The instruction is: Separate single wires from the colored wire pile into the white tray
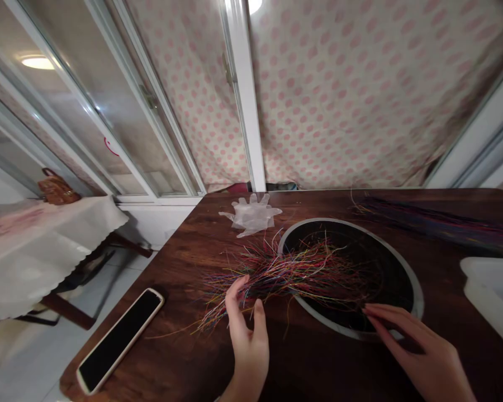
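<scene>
A loose bundle of thin coloured wires (293, 271) lies across the wooden table and over a round black plate with a grey rim (417, 290). My left hand (246, 335) is at the near left side of the bundle, thumb and fingers apart, fingertips by the wires. Over the plate's near right part, my right hand (419, 346) has its thumb and index finger pinched together at the wire ends. Whatever lies between those fingertips is too small to make out.
A phone (119, 340) lies at the table's (180, 357) left edge. Clear plastic gloves (254, 215) are behind the bundle. More dark wires (440, 223) lie at the back right, above a white container (492, 296). A cloth-covered table (46, 245) with a brown bag (56, 187) stands left.
</scene>
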Motion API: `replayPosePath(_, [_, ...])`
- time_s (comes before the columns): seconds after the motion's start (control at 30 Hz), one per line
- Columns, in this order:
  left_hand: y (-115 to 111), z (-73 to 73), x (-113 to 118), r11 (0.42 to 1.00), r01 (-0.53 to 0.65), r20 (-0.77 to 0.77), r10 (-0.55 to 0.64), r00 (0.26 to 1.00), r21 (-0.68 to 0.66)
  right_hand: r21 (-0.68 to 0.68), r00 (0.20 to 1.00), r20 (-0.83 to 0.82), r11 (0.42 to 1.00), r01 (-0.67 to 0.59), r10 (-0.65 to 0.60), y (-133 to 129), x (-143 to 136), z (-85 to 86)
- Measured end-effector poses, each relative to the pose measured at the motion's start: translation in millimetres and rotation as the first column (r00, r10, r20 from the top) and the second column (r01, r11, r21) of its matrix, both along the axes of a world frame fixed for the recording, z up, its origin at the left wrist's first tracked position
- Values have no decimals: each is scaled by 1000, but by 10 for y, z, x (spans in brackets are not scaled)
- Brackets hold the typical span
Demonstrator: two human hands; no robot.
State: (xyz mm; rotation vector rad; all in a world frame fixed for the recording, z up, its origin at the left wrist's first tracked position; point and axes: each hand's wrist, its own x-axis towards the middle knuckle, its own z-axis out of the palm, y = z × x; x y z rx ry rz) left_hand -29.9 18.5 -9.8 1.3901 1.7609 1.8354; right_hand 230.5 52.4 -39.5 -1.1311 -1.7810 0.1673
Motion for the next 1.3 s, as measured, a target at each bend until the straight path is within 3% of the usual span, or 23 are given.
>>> replayPosePath(0.2, [34,3,-9,993,-109,91,105,990,37,-17,999,48,1000,2,-1,-10,19,-12])
replayPosePath(0.5, [64,22,-1,987,-143,271,119,955,72,-110,1000,8,994,-3,4,-38,47,-73])
replayPosePath(0.63, [58,34,50,989,-98,142,82,987,110,-148,998,-66,989,-12,2,-57,7,-26])
replayPosePath(0.73, [92,8,48,988,-33,-56,42,998,149,-189,993,-122,981,-32,9,-51,-14,-21])
replayPosePath(0.93, [215,-55,-23,969,33,-460,87,884,246,-219,954,-297,970,-102,34,24,-21,-33])
replayPosePath(1.07, [263,-69,-48,970,53,-553,90,828,237,-220,931,-361,965,-142,55,75,-20,-19])
replayPosePath(1.3, [248,-84,-6,986,143,-639,-56,767,86,-211,946,-315,966,-147,75,150,-9,-86])
